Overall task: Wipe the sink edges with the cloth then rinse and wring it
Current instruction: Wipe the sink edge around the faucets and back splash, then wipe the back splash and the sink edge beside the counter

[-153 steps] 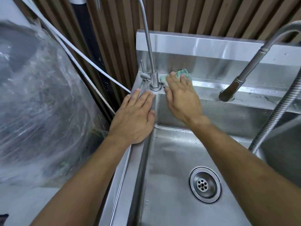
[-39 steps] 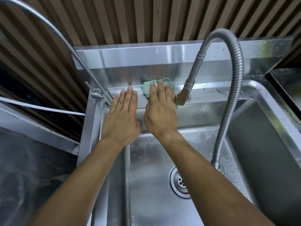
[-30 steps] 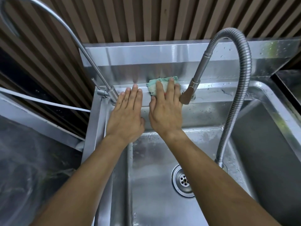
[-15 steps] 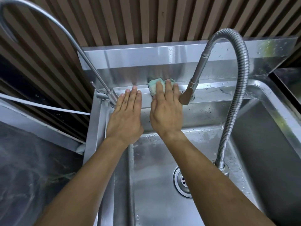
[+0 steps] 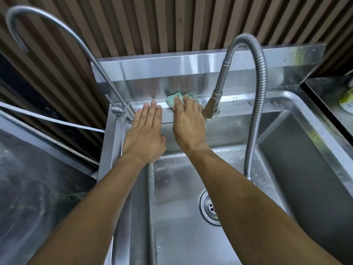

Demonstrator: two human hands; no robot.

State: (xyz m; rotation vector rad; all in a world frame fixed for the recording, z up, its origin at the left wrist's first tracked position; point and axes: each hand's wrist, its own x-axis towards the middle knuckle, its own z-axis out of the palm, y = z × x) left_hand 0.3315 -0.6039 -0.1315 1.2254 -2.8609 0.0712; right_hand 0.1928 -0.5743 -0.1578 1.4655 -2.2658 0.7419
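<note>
A light green cloth (image 5: pixel 172 98) lies bunched on the back ledge of the steel sink (image 5: pixel 248 109), against the backsplash. My right hand (image 5: pixel 188 123) presses flat on the cloth, fingers over it; most of the cloth is hidden under them. My left hand (image 5: pixel 146 134) rests flat, fingers spread, on the sink's back-left corner, holding nothing. A flexible-hose faucet (image 5: pixel 257 104) arches over the basin, its spray head (image 5: pixel 210 109) just right of my right hand. No water runs.
A thin gooseneck tap (image 5: pixel 122 109) stands at the back-left corner, beside my left fingertips. The drain (image 5: pixel 209 207) sits in the basin floor. A dark counter (image 5: pixel 328 96) with a yellow-white item (image 5: pixel 346 101) lies right. Plastic-wrapped bulk (image 5: pixel 38 188) is left.
Since five seconds ago both hands have shifted right along the back ledge, from the thin tap toward the spray head. In the last second the right hand with the cloth barely moved.
</note>
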